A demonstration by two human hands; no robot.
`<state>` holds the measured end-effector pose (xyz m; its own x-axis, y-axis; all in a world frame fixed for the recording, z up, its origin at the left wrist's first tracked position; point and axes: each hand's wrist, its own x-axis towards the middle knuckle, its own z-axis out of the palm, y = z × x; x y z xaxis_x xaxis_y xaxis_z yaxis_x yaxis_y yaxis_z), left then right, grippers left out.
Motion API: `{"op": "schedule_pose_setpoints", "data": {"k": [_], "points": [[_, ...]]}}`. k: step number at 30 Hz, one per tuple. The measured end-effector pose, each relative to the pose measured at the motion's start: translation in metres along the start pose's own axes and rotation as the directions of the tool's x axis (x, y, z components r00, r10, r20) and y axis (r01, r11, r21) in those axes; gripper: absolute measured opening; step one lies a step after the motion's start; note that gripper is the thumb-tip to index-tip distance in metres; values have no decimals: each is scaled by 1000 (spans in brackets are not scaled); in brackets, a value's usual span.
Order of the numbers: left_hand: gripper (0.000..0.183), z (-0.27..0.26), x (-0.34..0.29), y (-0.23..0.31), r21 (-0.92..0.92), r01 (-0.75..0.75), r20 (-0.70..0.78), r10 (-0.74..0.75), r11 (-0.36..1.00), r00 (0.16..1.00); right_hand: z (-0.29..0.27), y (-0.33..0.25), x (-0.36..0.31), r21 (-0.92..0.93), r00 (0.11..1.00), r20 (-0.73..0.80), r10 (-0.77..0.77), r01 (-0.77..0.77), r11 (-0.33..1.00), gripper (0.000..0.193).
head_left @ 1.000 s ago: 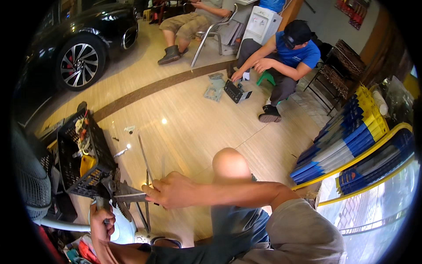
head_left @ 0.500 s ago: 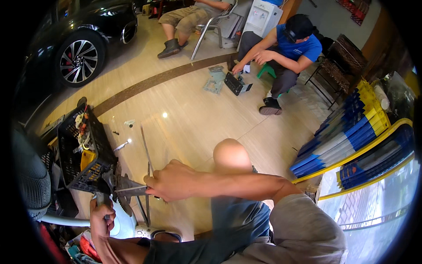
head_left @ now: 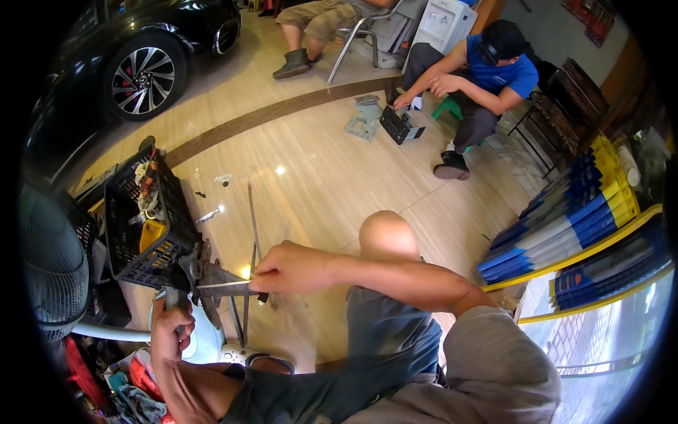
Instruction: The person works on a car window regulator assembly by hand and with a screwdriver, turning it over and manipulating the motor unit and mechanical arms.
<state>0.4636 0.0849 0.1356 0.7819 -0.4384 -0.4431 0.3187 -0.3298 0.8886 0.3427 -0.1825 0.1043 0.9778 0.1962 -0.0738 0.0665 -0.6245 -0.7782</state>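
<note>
Clenches one grey handle [head_left: 176,300] in the left hand [head_left: 174,326]; pinches the near end of one thin pale strip [head_left: 222,285] in the fingers of the right hand [head_left: 293,268]. Shows one dark metal piece [head_left: 210,273] with a jagged edge just above the left hand, crossed by the strip; exact kind too unclear to tell. Places handle, strip and metal piece at lower left, near one black crate [head_left: 185,227] with one yellow item [head_left: 151,234] among its contents. Includes, on the pale floor [head_left: 311,169] beyond, one small silvery tool [head_left: 210,214] and one black box-shaped device [head_left: 401,127]. Numbers two other people farther off: one in a blue shirt [head_left: 510,74], one in a metal-framed chair [head_left: 364,35]. Counts one black car [head_left: 81,56], one wheel [head_left: 146,75] visible, and one white water dispenser [head_left: 441,27].
</note>
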Motion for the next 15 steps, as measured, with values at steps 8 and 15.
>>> {"op": "schedule_pose_setpoints", "data": {"k": [8,15], "points": [[27,-3,1,-2,-28,19,22,-19,999,1000,8,3,-1,-258,920,-298,-253,177,950,31],[22,0,1,2,-5,-26,62,26,1000,998,-11,9,0,502,974,184,133,-209,839,32]]}}
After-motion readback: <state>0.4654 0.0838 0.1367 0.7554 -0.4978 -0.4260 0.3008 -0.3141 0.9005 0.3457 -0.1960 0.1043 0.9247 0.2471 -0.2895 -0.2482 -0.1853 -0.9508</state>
